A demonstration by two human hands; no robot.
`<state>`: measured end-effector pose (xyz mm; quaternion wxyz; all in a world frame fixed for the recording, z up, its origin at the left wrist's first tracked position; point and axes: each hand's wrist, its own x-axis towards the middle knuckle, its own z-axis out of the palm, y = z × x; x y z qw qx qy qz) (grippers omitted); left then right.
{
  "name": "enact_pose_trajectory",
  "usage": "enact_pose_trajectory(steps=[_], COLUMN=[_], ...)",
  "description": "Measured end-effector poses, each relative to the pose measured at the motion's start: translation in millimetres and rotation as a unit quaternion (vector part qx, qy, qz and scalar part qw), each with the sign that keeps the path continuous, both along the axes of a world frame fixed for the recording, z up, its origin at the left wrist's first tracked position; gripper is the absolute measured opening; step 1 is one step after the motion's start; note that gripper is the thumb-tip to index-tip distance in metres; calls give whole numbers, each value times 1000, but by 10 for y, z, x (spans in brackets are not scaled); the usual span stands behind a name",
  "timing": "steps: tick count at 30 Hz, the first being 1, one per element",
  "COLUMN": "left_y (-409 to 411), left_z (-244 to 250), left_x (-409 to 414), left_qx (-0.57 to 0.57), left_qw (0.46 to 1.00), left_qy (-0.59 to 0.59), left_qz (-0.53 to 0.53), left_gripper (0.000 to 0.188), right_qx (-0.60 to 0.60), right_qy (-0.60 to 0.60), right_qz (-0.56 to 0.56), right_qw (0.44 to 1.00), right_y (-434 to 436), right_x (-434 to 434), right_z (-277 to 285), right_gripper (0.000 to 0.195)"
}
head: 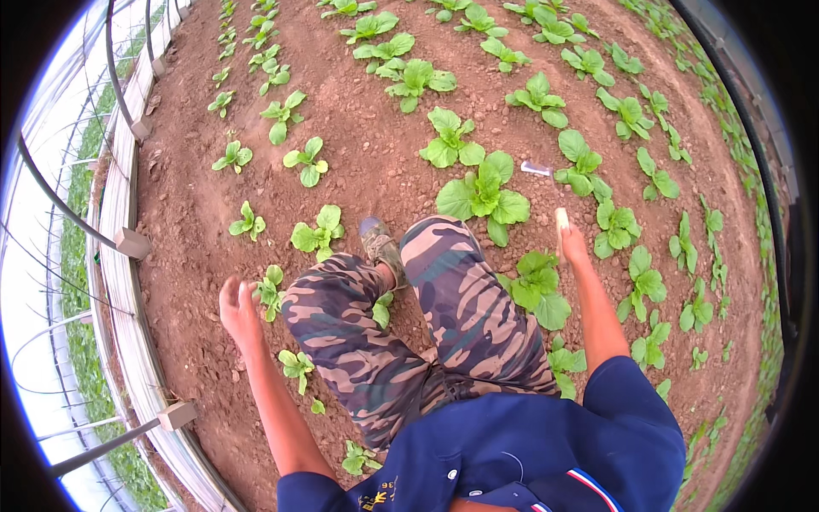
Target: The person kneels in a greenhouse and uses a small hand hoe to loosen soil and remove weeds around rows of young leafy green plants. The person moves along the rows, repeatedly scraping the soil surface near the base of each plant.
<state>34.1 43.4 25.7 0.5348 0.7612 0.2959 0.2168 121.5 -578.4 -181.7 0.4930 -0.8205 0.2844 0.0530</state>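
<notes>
My right hand grips the pale handle of what looks like a small hand hoe. Its narrow metal blade is at the soil between two leafy green plants, one of them a large seedling just beyond my knee. On the left, my left hand hangs over bare soil with its fingers apart and nothing visible in it. Beside those fingers grows a small seedling, partly covered by the hand. My bent legs in camouflage trousers are between the hands.
Rows of leafy seedlings run ahead through brown soil. Small plants stand close to my shoe. A pale low wall with blocks and curved pipes borders the left side. A dark pipe arches at right.
</notes>
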Motion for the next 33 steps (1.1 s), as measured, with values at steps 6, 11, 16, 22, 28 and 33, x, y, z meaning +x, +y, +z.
enact_pose_trajectory(steps=[6, 11, 16, 22, 28, 33], left_y=[-550, -1173, -1369, -1400, -1348, -1317], left_z=[279, 74, 25, 130, 93, 145], left_x=[875, 1305, 1356, 1287, 1240, 1223], left_qx=[96, 163, 240, 237, 242, 229], left_qw=[988, 961, 912, 904, 891, 891], left_qy=[-17, 49, 53, 79, 89, 120], left_qz=[-116, -217, -329, -347, -374, -373], left_gripper=[38, 37, 37, 37, 38, 38], right_qx=[93, 62, 71, -17, 16, 69], right_qy=[-106, 20, -20, 42, -52, -80], right_qz=[-62, 8, 14, 174, 68, 61], right_qw=[988, 998, 997, 984, 996, 993], right_y=[573, 846, 935, 917, 1083, 1352], right_x=[466, 648, 538, 83, 76, 232], right_z=[16, -74, -189, -74, -124, 142], right_gripper=[34, 46, 42, 48, 48, 47])
